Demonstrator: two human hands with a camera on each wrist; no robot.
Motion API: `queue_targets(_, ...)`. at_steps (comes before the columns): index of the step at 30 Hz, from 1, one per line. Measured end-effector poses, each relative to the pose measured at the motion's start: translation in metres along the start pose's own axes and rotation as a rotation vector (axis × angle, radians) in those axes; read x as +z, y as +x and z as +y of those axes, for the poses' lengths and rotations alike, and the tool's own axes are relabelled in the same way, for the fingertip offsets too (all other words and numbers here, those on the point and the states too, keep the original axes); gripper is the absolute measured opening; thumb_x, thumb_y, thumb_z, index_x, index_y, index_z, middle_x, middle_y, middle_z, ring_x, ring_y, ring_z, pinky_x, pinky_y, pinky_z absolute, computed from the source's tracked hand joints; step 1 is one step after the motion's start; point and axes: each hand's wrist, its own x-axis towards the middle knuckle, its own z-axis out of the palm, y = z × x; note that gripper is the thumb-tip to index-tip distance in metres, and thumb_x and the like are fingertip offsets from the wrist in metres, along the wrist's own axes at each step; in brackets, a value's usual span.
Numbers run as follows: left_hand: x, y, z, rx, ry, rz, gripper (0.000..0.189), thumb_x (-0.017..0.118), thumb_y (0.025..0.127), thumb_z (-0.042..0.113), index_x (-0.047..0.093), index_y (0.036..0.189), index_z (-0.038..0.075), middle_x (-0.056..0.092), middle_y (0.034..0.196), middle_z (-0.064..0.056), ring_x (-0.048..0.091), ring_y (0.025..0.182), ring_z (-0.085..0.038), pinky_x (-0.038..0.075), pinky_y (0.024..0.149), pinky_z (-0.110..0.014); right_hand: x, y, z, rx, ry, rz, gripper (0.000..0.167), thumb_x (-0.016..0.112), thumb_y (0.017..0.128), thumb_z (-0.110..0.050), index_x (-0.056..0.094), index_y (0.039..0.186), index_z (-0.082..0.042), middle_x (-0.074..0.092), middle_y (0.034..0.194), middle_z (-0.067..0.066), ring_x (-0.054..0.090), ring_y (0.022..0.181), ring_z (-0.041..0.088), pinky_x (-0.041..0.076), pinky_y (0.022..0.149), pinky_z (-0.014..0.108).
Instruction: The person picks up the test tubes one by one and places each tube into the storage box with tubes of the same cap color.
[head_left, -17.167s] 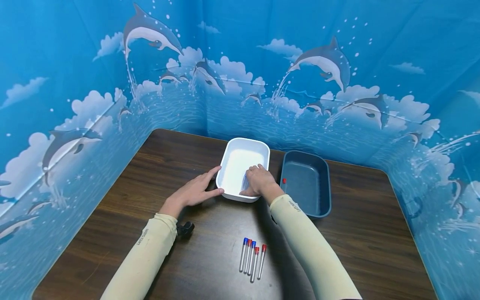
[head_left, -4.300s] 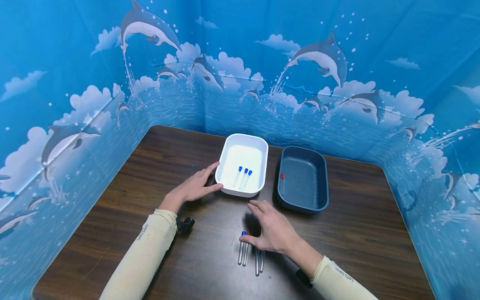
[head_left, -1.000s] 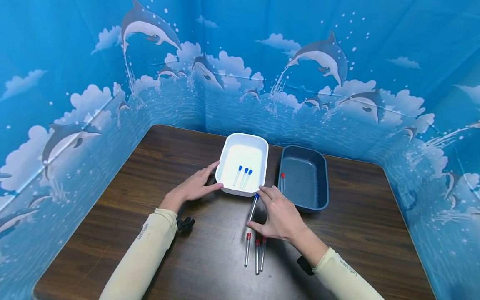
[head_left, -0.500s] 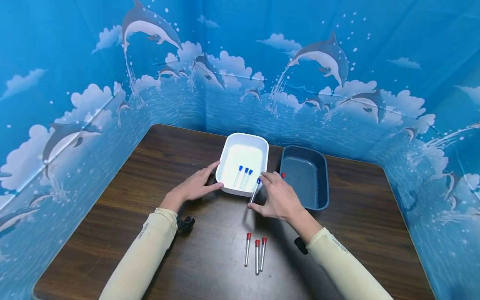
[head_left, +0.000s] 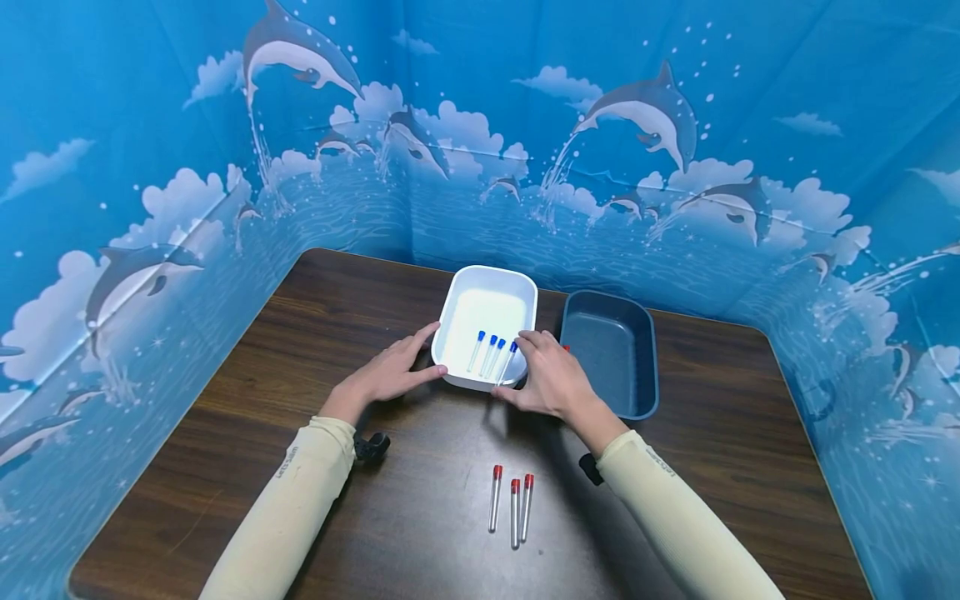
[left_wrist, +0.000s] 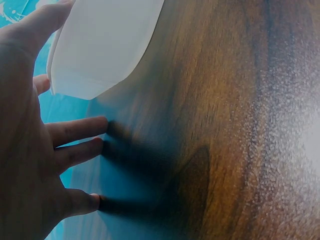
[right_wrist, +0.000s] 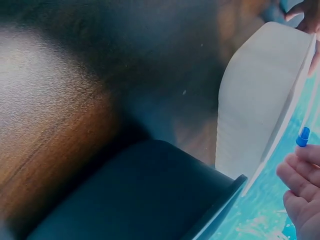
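- Since the earlier frame, we see the right hand (head_left: 555,375) has moved forward, carrying a blue-capped tube (head_left: 507,365) over the near rim of the white tray (head_left: 491,281); the left hand (head_left: 386,375) has stayed put.
- The right hand's grip is pinching that tube, thumb by the glass end and fingertips by the cap. We judge this lengthwise hold keeps it low and slanted like its neighbours. We cannot tell whether it touches the tray floor.
- The left hand's grip is spread, with thumb and a finger against the tray's left side and the others reaching past it; we take this as steadying the tray.
- Just beside the held tube, three blue-capped tubes (head_left: 489,354) lie in the tray's near part, caps pointing away from us, probably because they were laid from our side.
- Three red-capped tubes (head_left: 514,515) lie on the bench (head_left: 420,517), close to us, caps also pointing away, which seems handy for reaching.
- The dark tray (head_left: 617,358) stands just right of the white one, likely for easy reach; the right hand hides most of a red-capped tube (head_left: 566,349) there.
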Motion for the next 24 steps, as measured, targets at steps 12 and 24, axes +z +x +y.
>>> queue_targets(12, 0.0, -0.001, -0.001, 0.006, 0.001, 0.003, 0.089, 0.048, 0.086, 0.076, 0.006, 0.156, 0.041, 0.034, 0.153, -0.009, 0.036, 0.137, -0.03, 0.031, 0.106, -0.058, 0.009, 0.019, 0.002, 0.05, 0.022, -0.039, 0.094, 0.067, 0.073, -0.072, 0.055, 0.137, -0.005, 0.053, 0.139, 0.012, 0.049, 0.125, 0.028, 0.048, 0.095, 0.046)
queue_targets(24, 0.0, -0.001, 0.0, 0.002, 0.003, 0.004, 0.093, 0.046, 0.084, 0.079, 0.008, 0.157, 0.037, 0.034, 0.154, -0.009, 0.035, 0.137, -0.031, 0.03, 0.106, -0.06, 0.015, 0.034, 0.004, 0.09, 0.047, -0.09, 0.095, 0.067, 0.074, -0.071, 0.052, 0.141, -0.006, 0.05, 0.142, 0.013, 0.048, 0.126, 0.03, 0.044, 0.099, 0.051)
